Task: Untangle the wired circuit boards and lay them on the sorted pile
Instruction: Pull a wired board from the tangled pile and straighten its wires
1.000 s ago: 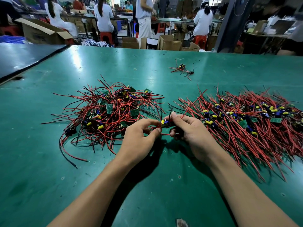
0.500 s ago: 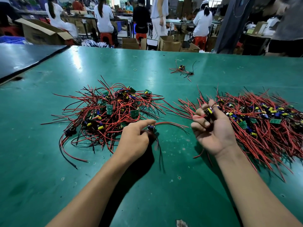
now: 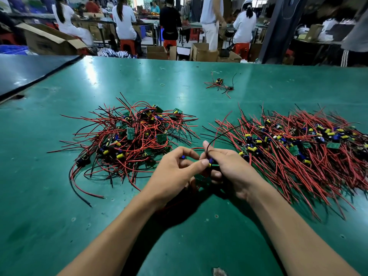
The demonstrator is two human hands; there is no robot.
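**Both hands on one little board**

My left hand (image 3: 175,174) and right hand (image 3: 231,170) meet mid-table. Their fingers are curled tight, pinching a small wired circuit board with blue and yellow capacitors (image 3: 210,161), and its black wire (image 3: 219,135) loops upward. The tangled red-wire heap (image 3: 131,136) sits left, the combed-out sorted pile (image 3: 298,148) right, on the green table mat (image 3: 79,216). A stray wired bundle (image 3: 219,85) lies well beyond.

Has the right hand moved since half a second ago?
Yes. The right hand came left, off the edge of the sorted pile, to meet the left hand.
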